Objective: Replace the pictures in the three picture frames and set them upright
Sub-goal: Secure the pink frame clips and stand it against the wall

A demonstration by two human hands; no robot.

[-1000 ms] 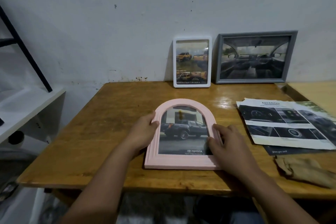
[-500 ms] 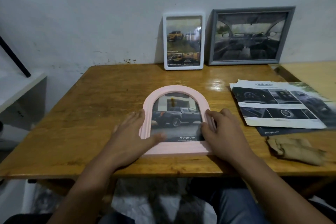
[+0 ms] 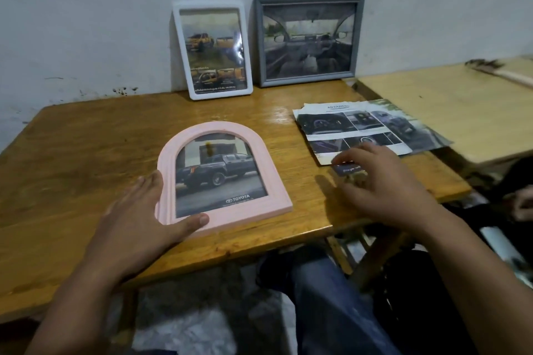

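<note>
The pink frame (image 3: pixel 222 174) lies flat on the table (image 3: pixel 86 158), arch pointing away, with the open left hand (image 3: pixel 144 220) touching its near-left corner and holding nothing, while the spread, empty right hand (image 3: pixel 383 181) hovers to its right, beside the papers (image 3: pixel 360 127).

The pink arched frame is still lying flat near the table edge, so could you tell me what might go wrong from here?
1. The pink arched frame lies close to the table's front edge under only the left hand; a nudge could slide it off.
2. The right hand hovers over the loose brochure pages, which may get dragged or creased.
3. Standing it up, it could knock the white frame leaning on the wall.
</note>
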